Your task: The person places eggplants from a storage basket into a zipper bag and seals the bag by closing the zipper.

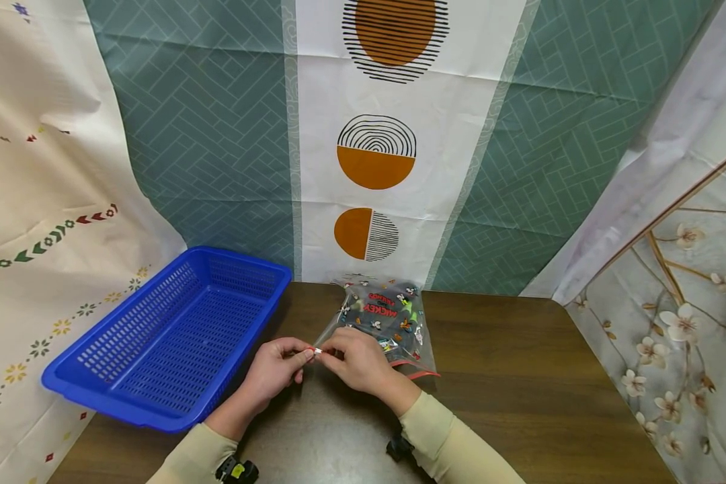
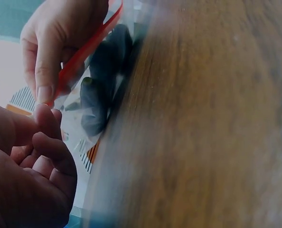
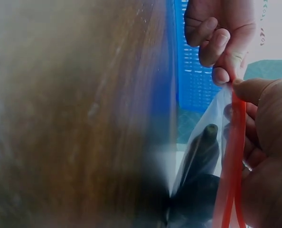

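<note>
A clear zip bag (image 1: 407, 306) with a red zip edge (image 3: 237, 142) and cartoon prints lies on the table near the wall. Inside are dark, smooth, elongated things (image 3: 201, 156), whose kind I cannot tell. My left hand (image 1: 270, 371) pinches the left corner of the red zip edge between thumb and forefinger. Close beside it, my right hand (image 1: 358, 359) pinches the same edge, thumb and fingertips nearly touching the left ones. The right end of the zip edge hangs loose past my right hand, its two red strips standing apart.
A blue slotted plastic basket (image 1: 175, 349) stands left of my left hand. Behind the brown wooden table (image 1: 508, 383) hangs a green and white patterned cloth (image 1: 236, 134). A floral cloth (image 1: 671, 356) lies along the right side.
</note>
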Motion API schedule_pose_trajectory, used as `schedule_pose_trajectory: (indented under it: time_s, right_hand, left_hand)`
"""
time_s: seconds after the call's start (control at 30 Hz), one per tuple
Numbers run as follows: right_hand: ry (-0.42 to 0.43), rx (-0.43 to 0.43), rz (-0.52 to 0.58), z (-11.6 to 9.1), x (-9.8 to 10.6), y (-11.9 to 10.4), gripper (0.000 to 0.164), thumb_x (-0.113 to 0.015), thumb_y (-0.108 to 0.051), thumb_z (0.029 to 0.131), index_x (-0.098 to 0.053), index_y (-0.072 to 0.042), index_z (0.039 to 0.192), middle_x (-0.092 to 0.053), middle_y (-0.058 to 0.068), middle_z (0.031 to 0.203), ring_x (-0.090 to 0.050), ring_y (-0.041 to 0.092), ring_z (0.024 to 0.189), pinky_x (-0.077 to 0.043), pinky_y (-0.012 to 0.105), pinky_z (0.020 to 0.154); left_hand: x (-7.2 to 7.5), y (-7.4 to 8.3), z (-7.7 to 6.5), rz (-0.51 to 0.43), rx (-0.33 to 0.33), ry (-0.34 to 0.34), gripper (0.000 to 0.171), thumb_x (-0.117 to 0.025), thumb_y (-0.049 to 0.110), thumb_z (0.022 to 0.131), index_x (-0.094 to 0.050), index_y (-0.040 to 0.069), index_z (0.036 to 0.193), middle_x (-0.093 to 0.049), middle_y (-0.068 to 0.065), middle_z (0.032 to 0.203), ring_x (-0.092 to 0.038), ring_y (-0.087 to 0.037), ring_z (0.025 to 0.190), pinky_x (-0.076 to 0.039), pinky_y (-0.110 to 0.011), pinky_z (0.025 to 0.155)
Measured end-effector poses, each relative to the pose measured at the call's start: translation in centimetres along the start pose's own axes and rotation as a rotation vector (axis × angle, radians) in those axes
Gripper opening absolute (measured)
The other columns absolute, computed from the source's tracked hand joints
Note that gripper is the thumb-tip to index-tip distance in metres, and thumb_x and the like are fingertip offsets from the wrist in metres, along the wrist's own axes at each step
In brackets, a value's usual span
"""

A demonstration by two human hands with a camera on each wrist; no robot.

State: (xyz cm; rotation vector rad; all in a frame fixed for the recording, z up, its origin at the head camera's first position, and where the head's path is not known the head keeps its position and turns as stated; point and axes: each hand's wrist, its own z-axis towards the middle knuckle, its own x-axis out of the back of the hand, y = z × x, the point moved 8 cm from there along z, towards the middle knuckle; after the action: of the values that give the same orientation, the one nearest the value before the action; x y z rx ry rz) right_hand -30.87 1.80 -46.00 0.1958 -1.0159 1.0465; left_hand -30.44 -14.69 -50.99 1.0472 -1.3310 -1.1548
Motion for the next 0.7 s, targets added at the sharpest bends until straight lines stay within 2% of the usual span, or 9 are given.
schedule_pose_trajectory:
  time_s: [0.2,0.37,0.7]
  right_hand:
    - [0.033,0.034,0.036,0.01,0.11,-0.2,0.007,-0.089,-0.02,0.098,-0.082,-0.018,0.094,-0.069,-0.008,0.087,-0.058,0.007,0.077,-0.046,0.017,0.068]
    - [0.042,0.061,0.06,0.07,0.09,-0.42,0.006,-0.085,-0.013,0.098,-0.082,-0.018,0.096,-0.069,-0.007,0.087,-0.058,0.009,0.079,-0.048,0.022,0.071]
    - [0.053,0.093,0.033,0.01,0.01,-0.66,0.006,-0.087,-0.012,0.097,-0.082,-0.016,0.097,-0.068,-0.007,0.086,-0.06,0.01,0.08,-0.05,0.025,0.071]
  left_hand:
    - [-0.07,-0.06,0.06,0.011,0.004,-0.002,0.007,-0.076,0.005,0.105,-0.081,0.003,0.1,-0.076,-0.019,0.089,-0.059,-0.016,0.056,-0.041,-0.024,0.047]
    - [-0.03,0.06,0.1,0.024,-0.004,0.002,0.008,-0.076,0.005,0.105,-0.081,0.004,0.099,-0.075,-0.02,0.087,-0.059,-0.016,0.055,-0.042,-0.024,0.046]
    - [0.12,-0.05,0.15,0.022,0.004,-0.005,0.008,-0.075,0.005,0.105,-0.08,0.004,0.098,-0.073,-0.021,0.084,-0.059,-0.017,0.056,-0.043,-0.026,0.046]
